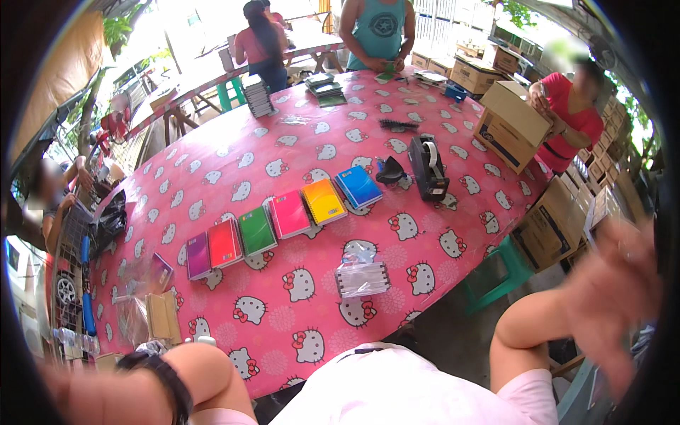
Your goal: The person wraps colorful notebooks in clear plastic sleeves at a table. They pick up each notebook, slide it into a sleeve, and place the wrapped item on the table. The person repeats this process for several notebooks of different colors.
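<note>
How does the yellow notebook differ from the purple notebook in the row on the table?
The yellow notebook lies near the far right of the row, the purple notebook at its left end. The yellow one is bright and sits between pink and blue neighbours; the purple one is darker, with a neighbour only on its right. Both lie flat, spiral-bound, on the pink tablecloth.

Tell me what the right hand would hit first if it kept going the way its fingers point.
The right hand is blurred, raised off the table's right end, fingers spread and pointing up-left. Straight on, it would likely meet the stacked cardboard boxes beside the table first, though depth is unclear.
</note>
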The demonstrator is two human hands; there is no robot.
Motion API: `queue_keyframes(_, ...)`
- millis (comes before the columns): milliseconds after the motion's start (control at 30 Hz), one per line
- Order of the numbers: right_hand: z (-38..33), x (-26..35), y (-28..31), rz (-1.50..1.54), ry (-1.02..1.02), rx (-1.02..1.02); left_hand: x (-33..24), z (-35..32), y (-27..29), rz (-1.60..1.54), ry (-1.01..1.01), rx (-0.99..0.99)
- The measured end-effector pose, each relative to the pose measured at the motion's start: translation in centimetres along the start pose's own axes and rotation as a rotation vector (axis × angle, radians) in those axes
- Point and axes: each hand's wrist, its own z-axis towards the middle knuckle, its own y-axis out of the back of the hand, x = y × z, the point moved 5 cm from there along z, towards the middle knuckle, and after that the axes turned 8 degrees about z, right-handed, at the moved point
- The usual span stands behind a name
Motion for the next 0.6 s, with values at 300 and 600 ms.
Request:
queue_keyframes(300, -26.3, -23.2, -12.7, 0.224, -1.420, 0.439, 9.8, -33.5, -0.7, 0.343, 1.538, 0.576)
queue_keyframes(600, -24.4, -22.6, -12.5, 0.488, -1.185, 0.237, 12.1, -31.7, -6.3, 0.190, 1.398, 0.708)
